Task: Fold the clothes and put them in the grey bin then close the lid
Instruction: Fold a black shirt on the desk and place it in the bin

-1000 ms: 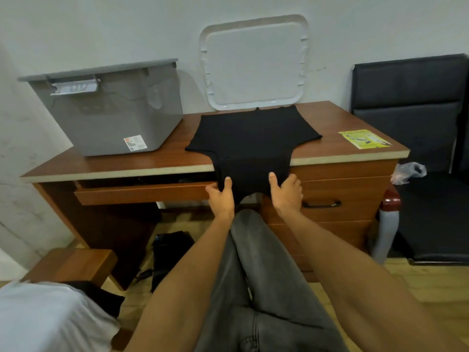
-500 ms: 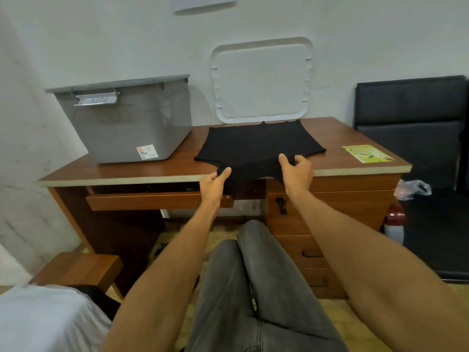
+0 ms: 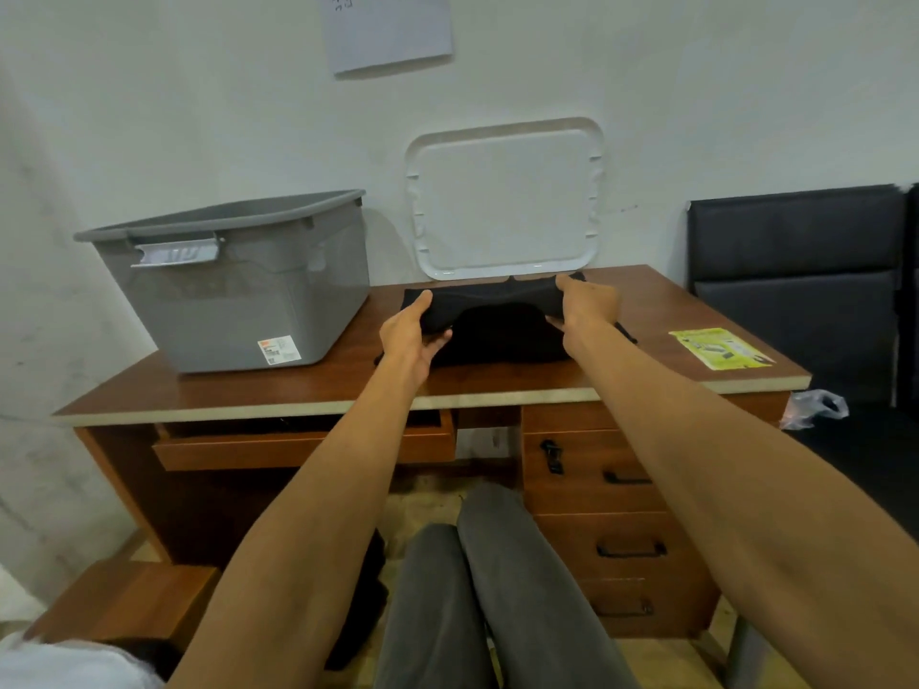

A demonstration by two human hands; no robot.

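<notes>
A black garment [image 3: 502, 330] lies on the wooden desk [image 3: 308, 390], its near hem lifted and carried over toward the back edge. My left hand [image 3: 413, 330] pinches the hem at its left corner. At the right corner my right hand [image 3: 584, 303] grips the same hem. The open grey bin [image 3: 238, 290] stands on the desk's left part. Its white lid [image 3: 505, 201] leans upright against the wall behind the garment.
A yellow-green leaflet [image 3: 718, 346] lies at the desk's right end. A black chair [image 3: 805, 290] stands to the right, with a plastic bag [image 3: 815, 407] by the desk corner. Below the desktop a drawer [image 3: 298, 447] hangs partly open. White cloth [image 3: 59, 663] lies at lower left.
Both hands have lifted the garment's hanging lower part from below the desk edge and carried it up and forward over the rest of the garment. The camera view has tilted upward.
</notes>
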